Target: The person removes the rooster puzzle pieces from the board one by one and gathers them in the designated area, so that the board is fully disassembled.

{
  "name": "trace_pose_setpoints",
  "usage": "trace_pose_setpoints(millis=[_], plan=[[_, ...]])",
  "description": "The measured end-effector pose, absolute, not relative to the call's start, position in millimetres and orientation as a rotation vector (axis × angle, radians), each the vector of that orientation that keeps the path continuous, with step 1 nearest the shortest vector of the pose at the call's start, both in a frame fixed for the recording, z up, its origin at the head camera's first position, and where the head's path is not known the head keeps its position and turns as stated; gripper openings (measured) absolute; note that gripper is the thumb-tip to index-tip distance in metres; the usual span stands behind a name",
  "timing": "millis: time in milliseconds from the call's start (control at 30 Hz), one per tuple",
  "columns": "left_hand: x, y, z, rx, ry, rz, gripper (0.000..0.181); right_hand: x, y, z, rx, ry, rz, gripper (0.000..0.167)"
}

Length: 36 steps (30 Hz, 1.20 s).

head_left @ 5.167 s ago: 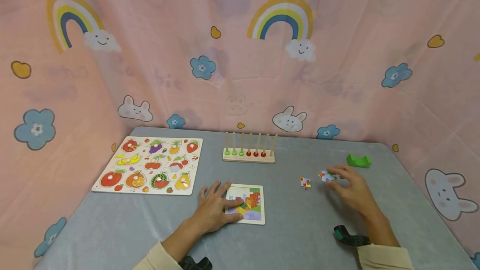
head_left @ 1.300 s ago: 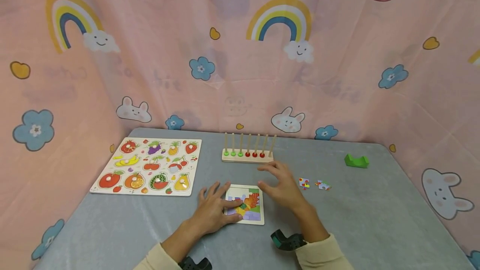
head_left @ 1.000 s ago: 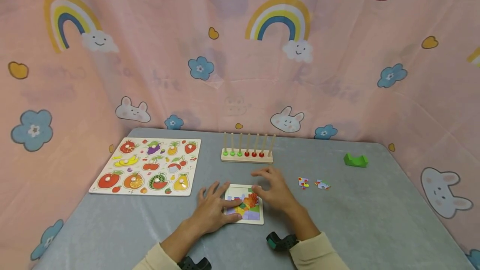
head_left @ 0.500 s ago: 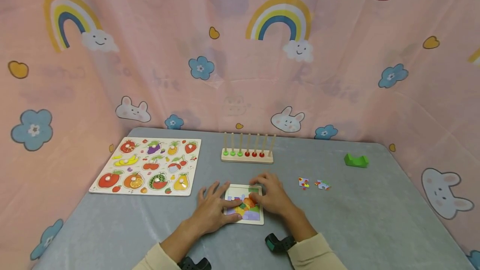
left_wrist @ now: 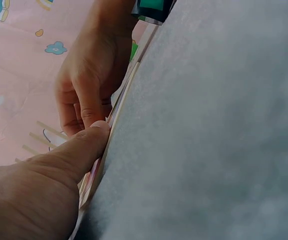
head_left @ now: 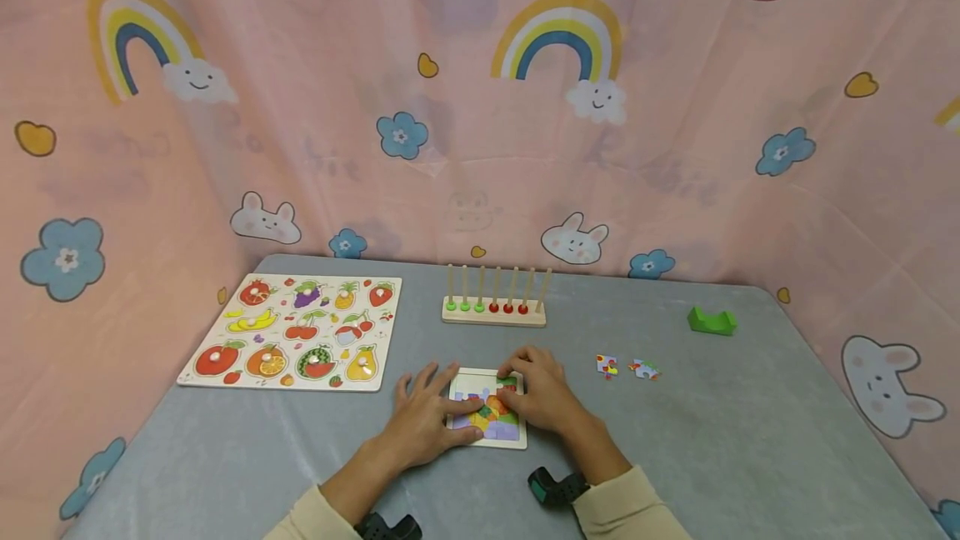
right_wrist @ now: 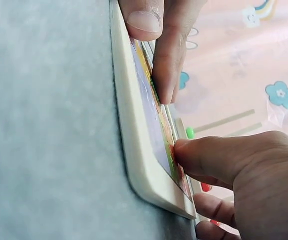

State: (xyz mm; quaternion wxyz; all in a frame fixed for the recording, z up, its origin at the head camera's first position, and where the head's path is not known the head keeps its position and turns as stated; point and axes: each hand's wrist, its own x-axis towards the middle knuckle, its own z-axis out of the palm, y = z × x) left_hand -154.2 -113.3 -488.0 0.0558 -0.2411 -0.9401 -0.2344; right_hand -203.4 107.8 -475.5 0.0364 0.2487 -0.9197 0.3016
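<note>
On the puzzle, your left hand is resting, fingers spread. Your right hand is touching it, its grip unclear.

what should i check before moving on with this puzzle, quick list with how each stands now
1. Puzzle lying flat on the table: ok.
2. Left hand steadying it: ok, thumb and a finger rest on it.
3. Right hand free: not ok, its thumb is touching the picture near the far right corner.
4. Piece beneath the right hand fully seated: cannot tell, fingers cover part of it.
5. Loose pieces unobstructed: ok, two lie apart, right of the puzzle.
</note>
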Motion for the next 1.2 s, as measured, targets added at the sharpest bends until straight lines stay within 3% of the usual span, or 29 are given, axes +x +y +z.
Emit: trace_pose_setpoints(millis=[533, 1200], plan=[[-153.2, -114.2, -485.2, -0.730, -2.852, -0.742, 0.044, -201.5, 104.9, -473.2, 0.771, -2.801, 0.871, 0.016], [-154.4, -113.5, -488.1, -0.730, -2.833, -0.735, 0.045, -204.8, 120.9, -476.2, 0.992, -2.621, 0.981, 0.027]])
